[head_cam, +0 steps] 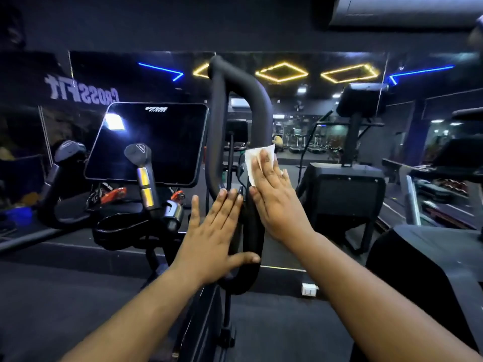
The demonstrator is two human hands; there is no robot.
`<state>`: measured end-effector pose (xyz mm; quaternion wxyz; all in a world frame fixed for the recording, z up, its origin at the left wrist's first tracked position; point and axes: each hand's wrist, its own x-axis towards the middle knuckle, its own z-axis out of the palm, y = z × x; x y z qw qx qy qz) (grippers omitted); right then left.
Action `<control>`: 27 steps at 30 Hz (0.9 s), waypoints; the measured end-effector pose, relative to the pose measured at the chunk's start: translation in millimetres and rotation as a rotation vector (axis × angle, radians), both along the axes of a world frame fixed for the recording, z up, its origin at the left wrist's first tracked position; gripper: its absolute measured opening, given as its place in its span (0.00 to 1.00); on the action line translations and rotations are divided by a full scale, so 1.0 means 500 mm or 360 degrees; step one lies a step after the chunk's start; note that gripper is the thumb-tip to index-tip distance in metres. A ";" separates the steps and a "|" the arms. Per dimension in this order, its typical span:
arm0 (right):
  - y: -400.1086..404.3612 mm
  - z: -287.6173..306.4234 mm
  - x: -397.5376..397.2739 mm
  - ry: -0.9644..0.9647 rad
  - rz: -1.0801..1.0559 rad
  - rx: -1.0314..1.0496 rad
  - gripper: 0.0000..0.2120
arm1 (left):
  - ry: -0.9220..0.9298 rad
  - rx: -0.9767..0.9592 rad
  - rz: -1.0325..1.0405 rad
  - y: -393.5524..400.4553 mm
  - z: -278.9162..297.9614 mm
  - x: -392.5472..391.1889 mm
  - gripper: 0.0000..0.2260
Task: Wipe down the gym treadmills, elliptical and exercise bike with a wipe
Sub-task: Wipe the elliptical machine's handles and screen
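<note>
Much of the gym is sinking into darkness: the machine's lower frame below the handle loop is fading to black, and the base of the machine at the bottom edge is hard to make out. A dark bulky machine point(428, 278) at the right edge is being cut off by the frame, so its kind cannot be told. The mirror wall point(313, 74) behind is reflecting yellow and blue ceiling lights and reversed lettering, and the small equipment deep in the reflection is too blurred to read.

A tall black looped handle point(236, 105) of the elliptical is standing in the middle, beside its dark console screen point(149, 145), which is catching a bright glare at its upper left corner. Two short grips with yellow bands point(143, 176) are rising just in front of the screen's lower edge.

The right hand point(274, 202) is lying flat against the right bar of the loop, fingers straight and together, pressing a white wipe point(254, 160) onto the bar. The wipe is sitting under the fingertips, its upper edge and left corner sticking out beyond them; the part beneath the palm is hidden.

The left hand point(214, 236) is resting open on the lower part of the loop, fingers extended up along the bar and the thumb reaching across its front, clear of the wipe.
</note>
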<state>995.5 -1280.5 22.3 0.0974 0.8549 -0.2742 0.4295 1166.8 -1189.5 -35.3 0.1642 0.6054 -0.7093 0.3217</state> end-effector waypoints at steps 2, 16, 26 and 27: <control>0.007 -0.022 0.006 -0.0136 0.0085 0.0058 0.28 | 0.0021 -0.0025 0.0010 -0.007 0.030 0.001 0.50; -0.026 0.095 0.031 -0.0551 0.0186 0.0152 0.26 | -0.0227 0.0201 0.0188 -0.041 0.169 0.002 0.60; -0.013 0.069 0.033 -0.0640 0.0303 0.0284 0.27 | -0.0191 -0.0157 -0.0076 -0.090 0.153 0.030 0.51; -0.025 0.111 0.040 -0.0609 0.0291 0.0277 0.28 | -0.0197 -0.0176 -0.0083 -0.091 0.156 0.032 0.51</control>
